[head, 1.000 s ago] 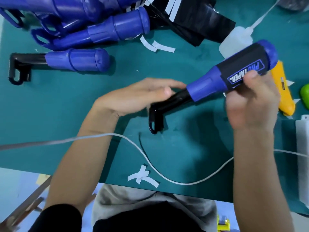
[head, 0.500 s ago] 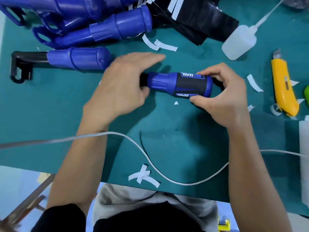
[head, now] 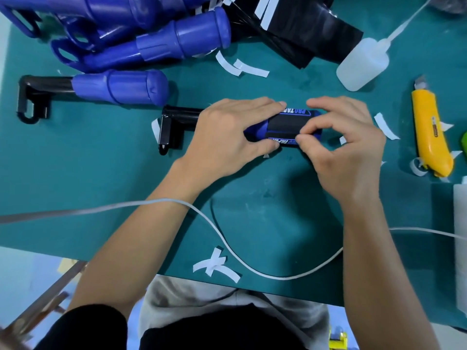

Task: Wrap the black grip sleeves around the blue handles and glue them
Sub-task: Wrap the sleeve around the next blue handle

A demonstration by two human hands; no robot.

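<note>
A blue handle [head: 255,131] with a black bracket end [head: 174,127] lies on the green mat [head: 88,178] at the centre. A black grip sleeve [head: 286,125] with blue lettering is wrapped round it. My left hand [head: 227,132] grips the handle's blue neck from above. My right hand [head: 346,145] pinches the sleeve's right end between thumb and fingers. A bare blue handle [head: 118,88] lies to the upper left. More blue handles [head: 161,42] are piled at the top left. Black sleeve sheets [head: 303,26] lie at the top.
A squeeze bottle of glue [head: 364,64] lies at the upper right. A yellow utility knife [head: 432,132] rests at the right edge. White backing strips [head: 242,66] are scattered on the mat. A white cable [head: 227,246] crosses the front. A white roll [head: 460,223] stands at the right.
The wrapped handle came down from the air onto the mat and lies level. Both hands closed in on it, and the right hand now pinches the sleeve's end.
</note>
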